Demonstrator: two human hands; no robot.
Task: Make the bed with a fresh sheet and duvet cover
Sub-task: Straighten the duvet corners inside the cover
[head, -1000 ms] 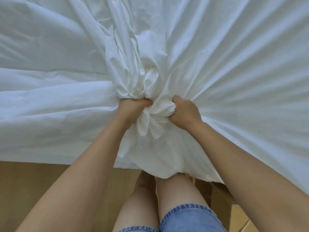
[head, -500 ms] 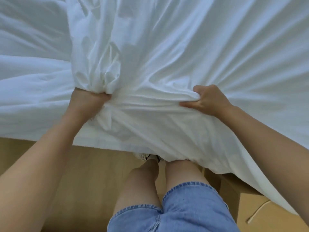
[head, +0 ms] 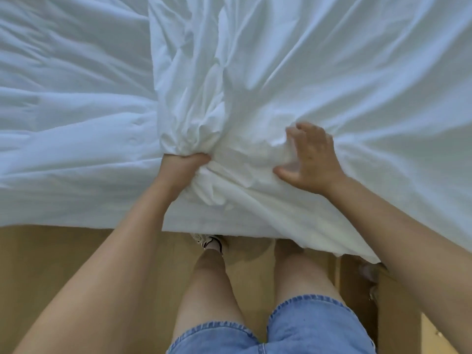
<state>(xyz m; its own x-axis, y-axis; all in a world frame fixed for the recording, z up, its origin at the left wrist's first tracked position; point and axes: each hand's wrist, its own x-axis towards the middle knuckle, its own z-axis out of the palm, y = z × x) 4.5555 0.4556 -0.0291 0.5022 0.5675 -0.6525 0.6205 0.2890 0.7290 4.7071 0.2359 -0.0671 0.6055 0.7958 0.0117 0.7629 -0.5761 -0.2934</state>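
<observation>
One fist, left hand, bunches white fabric, fingers buried; right hand spread, blurred.

Both forearms are bare from wrist to frame edge. Below the left hand and right hand: blue denim shorts with pale stitching along the hems, legs bare beneath. One white shoe with dark markings, directly below the left hand.
</observation>
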